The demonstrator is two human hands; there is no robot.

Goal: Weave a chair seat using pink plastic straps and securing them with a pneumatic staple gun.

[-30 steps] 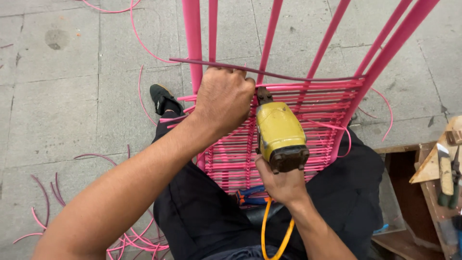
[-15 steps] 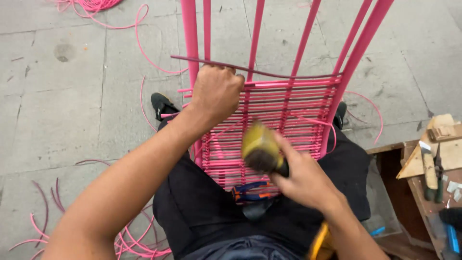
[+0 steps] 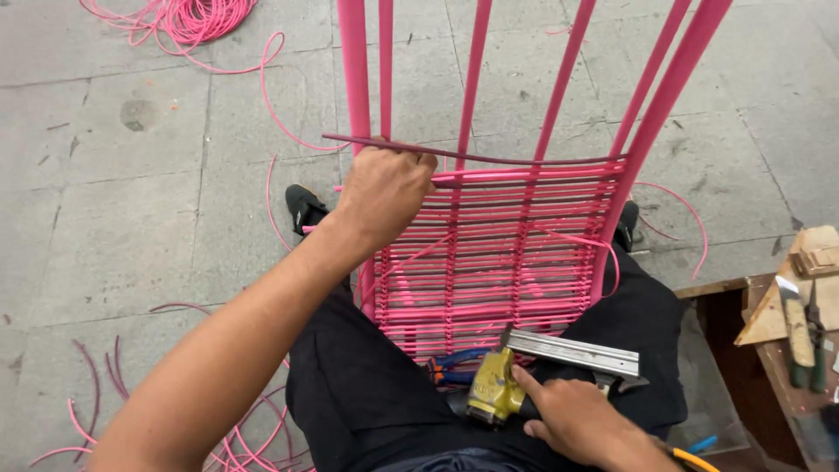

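A pink chair frame (image 3: 651,114) with several upright bars stands between my knees, its lower part woven with pink cord (image 3: 498,262). My left hand (image 3: 384,188) grips the left side of the weave and presses a dark thin rod (image 3: 524,160) lying across the bars. On my lap rests a yellow staple gun (image 3: 533,371) with a silver magazine, and my right hand (image 3: 581,424) holds it by its grip. A blue and orange pliers handle (image 3: 454,363) peeks out beside the gun.
Loose pink cord (image 3: 188,19) lies coiled on the paved floor at top left and in scraps at bottom left. A wooden bench (image 3: 786,341) at right carries hand tools. My black shoes (image 3: 306,208) rest on the floor behind the frame.
My right hand has carried the staple gun down from the weave onto my lap. My left hand stays on the frame's left side at the dark rod.
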